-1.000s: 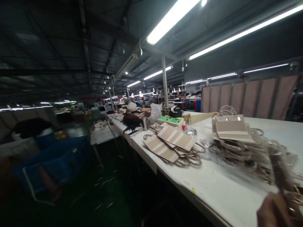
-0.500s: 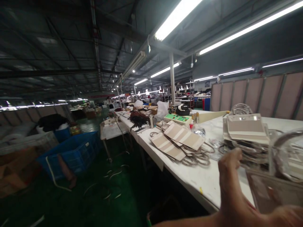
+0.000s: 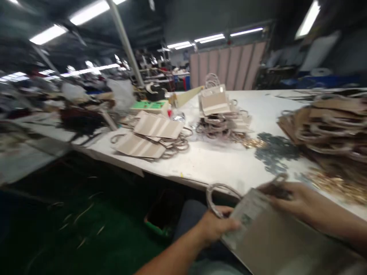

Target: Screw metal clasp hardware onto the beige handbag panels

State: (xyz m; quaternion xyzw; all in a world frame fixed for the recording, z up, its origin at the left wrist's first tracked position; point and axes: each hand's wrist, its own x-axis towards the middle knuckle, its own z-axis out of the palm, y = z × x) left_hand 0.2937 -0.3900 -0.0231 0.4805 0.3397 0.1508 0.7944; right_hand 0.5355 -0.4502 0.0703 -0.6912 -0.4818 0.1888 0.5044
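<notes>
Left hand [image 3: 216,226] grasping one corner of flat beige rectangular panel [image 3: 266,236] with round looped cord handle [image 3: 210,200], right hand [image 3: 295,198] fingers clenched on opposite corner, panel tilted at near edge of long white table [image 3: 206,160], striped beige panels [image 3: 159,126] piled farther left, small shiny gold pieces [image 3: 338,185] beyond right hand, blurred.

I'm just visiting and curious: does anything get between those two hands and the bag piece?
Nothing visible: the left hand and right hand both hold the beige bag piece, near its handle loops, though the picture is blurred.
</notes>
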